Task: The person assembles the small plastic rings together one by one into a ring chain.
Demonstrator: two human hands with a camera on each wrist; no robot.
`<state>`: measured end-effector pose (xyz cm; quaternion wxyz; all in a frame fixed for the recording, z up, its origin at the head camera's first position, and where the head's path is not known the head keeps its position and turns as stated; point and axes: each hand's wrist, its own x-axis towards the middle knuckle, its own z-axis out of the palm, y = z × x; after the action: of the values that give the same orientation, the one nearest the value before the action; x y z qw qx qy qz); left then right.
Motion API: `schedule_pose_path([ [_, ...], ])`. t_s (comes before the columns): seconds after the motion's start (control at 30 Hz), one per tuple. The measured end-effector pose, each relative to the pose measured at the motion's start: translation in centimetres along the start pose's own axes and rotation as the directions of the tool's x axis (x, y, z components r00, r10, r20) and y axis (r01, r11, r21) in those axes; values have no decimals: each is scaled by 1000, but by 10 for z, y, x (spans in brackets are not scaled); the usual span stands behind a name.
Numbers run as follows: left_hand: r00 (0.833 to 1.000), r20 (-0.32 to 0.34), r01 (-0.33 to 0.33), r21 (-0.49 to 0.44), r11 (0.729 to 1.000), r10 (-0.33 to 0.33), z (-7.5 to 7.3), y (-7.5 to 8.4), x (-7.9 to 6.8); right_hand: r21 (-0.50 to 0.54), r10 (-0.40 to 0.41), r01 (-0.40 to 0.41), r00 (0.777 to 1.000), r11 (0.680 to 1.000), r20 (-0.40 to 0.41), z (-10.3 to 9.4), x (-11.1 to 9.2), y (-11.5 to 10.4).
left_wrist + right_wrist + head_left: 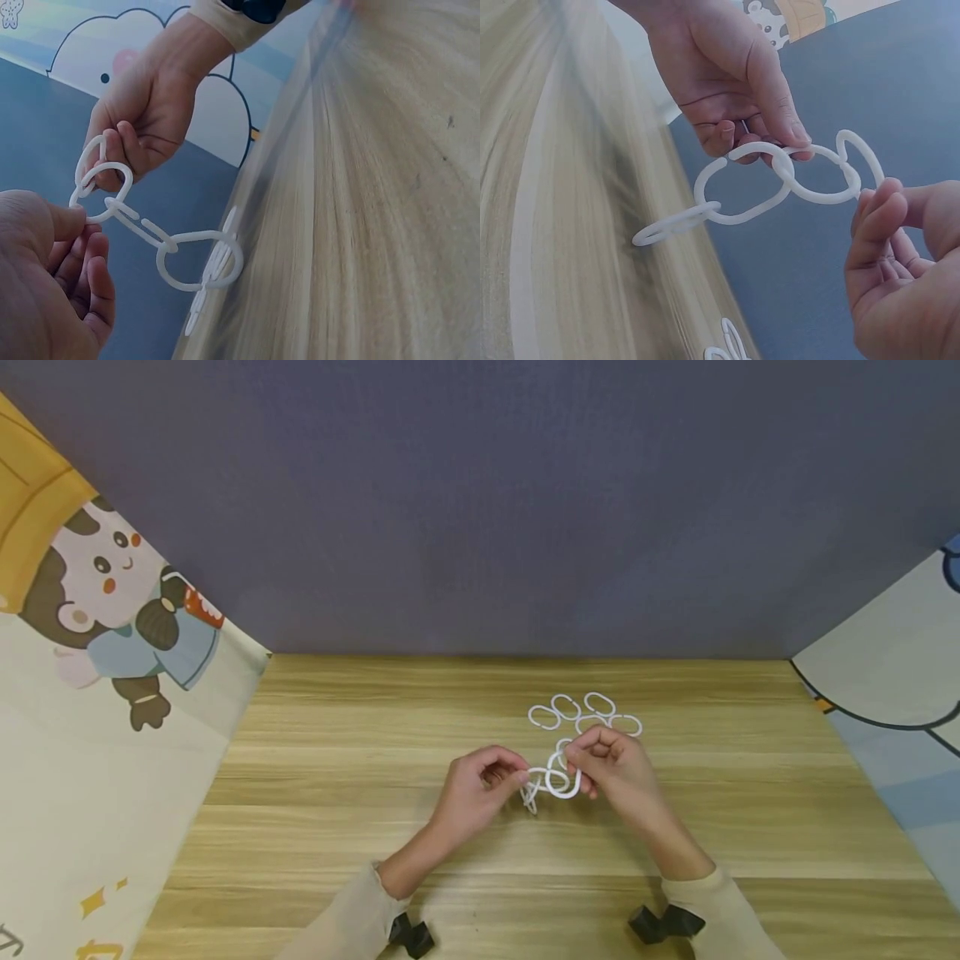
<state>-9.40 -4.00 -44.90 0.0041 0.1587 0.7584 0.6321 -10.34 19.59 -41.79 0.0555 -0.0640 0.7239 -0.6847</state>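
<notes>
Between both hands hangs a short chain of white plastic C-shaped links. My left hand (pixel 477 785) pinches one link (pixel 825 199) between thumb and forefinger. My right hand (pixel 617 768) pinches the end link (pixel 875 161), which is threaded through the left hand's link. From that link dangles another link (pixel 739 219), with a narrow gap in its side, and a further link (pixel 649 237) hangs lowest. The left wrist view shows the left hand (pixel 45 277) close by and the right hand (pixel 154 112) across the chain.
Several loose white links (pixel 543 728) lie on the wooden table (pixel 337 827) just beyond the right hand. A dark blue-grey panel (pixel 480 527) stands along the back edge. Panels with cartoon prints (pixel 112 610) stand at both sides.
</notes>
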Motion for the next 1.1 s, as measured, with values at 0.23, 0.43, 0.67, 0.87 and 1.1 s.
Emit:
schedule_pose_path([
  [0.23, 1000, -16, 15, 14, 1000, -15, 3, 2, -1, -54, 43, -44, 999, 998, -18, 2, 0, 1],
  [0.43, 999, -36, 35, -8, 999, -35, 3, 0, -1, -27, 68, -70, 995, 997, -76, 1, 1, 2],
  [0.67, 998, -46, 39, -39, 998, -41, 2, 0, 1, 45, 35, -30, 994, 999, -107, -1, 3, 3],
  [0.87, 997, -57, 49, -69, 996, -53, -1, 2, 1, 83, -12, 21, 994, 996, -109, -2, 4, 6],
  [1.1, 996, -85, 35, -86, 996, -43, -2, 0, 3, 146, -60, 72, 995, 987, -80, -4, 4, 7],
])
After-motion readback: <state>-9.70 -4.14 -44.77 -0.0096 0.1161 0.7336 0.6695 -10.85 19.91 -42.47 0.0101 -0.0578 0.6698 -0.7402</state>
